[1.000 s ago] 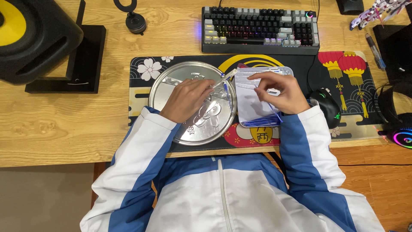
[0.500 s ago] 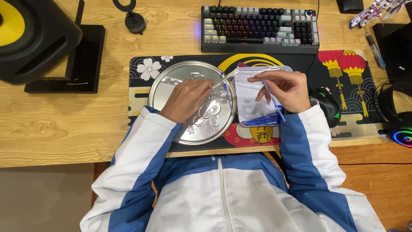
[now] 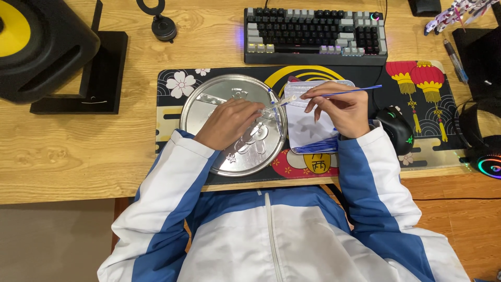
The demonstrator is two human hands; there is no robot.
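Observation:
A round silver tray (image 3: 204, 102) lies on a patterned desk mat (image 3: 172, 89). My left hand (image 3: 229, 122) rests on the tray and pinches one end of a small clear strip (image 3: 282, 101) that reaches toward my right hand. Over a clear plastic bag (image 3: 308, 128) holding several thin blue sticks, my right hand (image 3: 339, 107) pinches one thin blue stick (image 3: 355, 91), which points right. The bag lies on the mat just right of the tray. Another clear strip (image 3: 211, 98) lies on the tray's upper left.
A backlit keyboard (image 3: 313, 36) sits behind the mat. A black mouse (image 3: 397, 128) is right of the bag, beside my right wrist. A black speaker (image 3: 36, 47) on a stand fills the far left. A pen (image 3: 455, 60) and dark gear with a glowing ring (image 3: 490, 166) sit at the right.
My right hand has lifted off the bag's middle toward its top edge and now holds a blue stick drawn out to the right. My left hand has barely moved.

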